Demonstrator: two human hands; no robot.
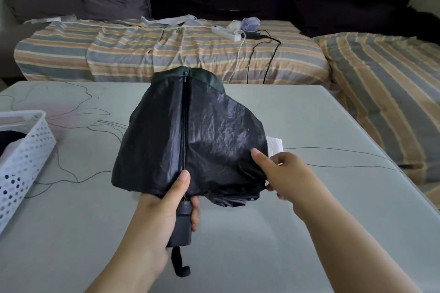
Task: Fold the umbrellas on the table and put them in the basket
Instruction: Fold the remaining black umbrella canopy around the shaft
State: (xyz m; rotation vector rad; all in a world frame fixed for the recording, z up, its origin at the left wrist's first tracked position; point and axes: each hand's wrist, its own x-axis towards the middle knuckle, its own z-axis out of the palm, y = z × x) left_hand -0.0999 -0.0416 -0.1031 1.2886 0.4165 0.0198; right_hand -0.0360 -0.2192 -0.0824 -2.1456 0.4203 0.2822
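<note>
Head view showed the umbrella (pixel 190 140) mid-frame, collapsed but with its canopy loose. The left hand (pixel 164 211) wrapped its handle; the right hand (pixel 283 173) pinched canopy fabric. At left edge, the basket (pixel 26 150) possibly held one already. Wrapping and stowing remained.

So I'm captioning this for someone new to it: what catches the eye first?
The black umbrella, collapsed but with loose canopy, fills the centre above the table. The left hand grips its handle; the right hand pinches the canopy edge. A white perforated basket sits at far left.
</note>
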